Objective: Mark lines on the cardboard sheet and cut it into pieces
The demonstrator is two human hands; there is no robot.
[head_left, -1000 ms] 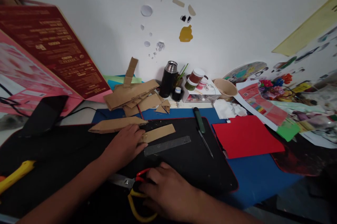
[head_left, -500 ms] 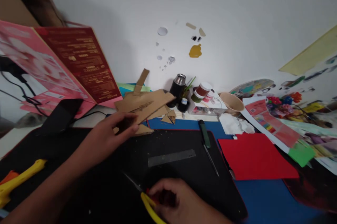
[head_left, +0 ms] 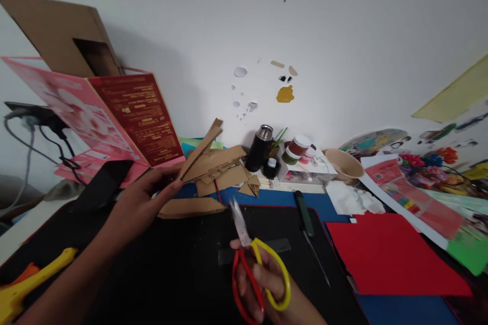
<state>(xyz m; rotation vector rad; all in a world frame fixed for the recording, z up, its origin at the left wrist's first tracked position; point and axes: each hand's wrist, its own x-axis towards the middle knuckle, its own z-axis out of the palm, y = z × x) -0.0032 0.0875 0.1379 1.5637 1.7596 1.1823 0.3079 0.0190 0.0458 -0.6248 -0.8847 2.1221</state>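
Between the fingers and thumb of my left hand (head_left: 139, 205) is a narrow cardboard strip (head_left: 201, 149), tilted up to the right. My right hand (head_left: 272, 282) is closed around scissors (head_left: 241, 224) with one red and one yellow handle loop. Their blades are nearly together and point up and away from me, apart from the strip. A flat cardboard piece (head_left: 192, 207) lies on the black mat (head_left: 171, 264) just below the strip. Behind it are more cardboard scraps (head_left: 229, 176). The scissors and my right hand partly cover a clear ruler (head_left: 281, 245).
A green-handled tool (head_left: 304, 214) with a thin metal shaft lies right of the ruler. Farther right is a red sheet (head_left: 392, 259). A black flask (head_left: 259, 149), paint jars (head_left: 298, 147) and a bowl (head_left: 345, 164) stand along the wall. At left lies a yellow-handled tool (head_left: 41, 274).
The scissors have risen off the mat and turned blades-up in my right hand. My left hand has moved left, with the cardboard strip now tilted more steeply. The view has shifted slightly upward.
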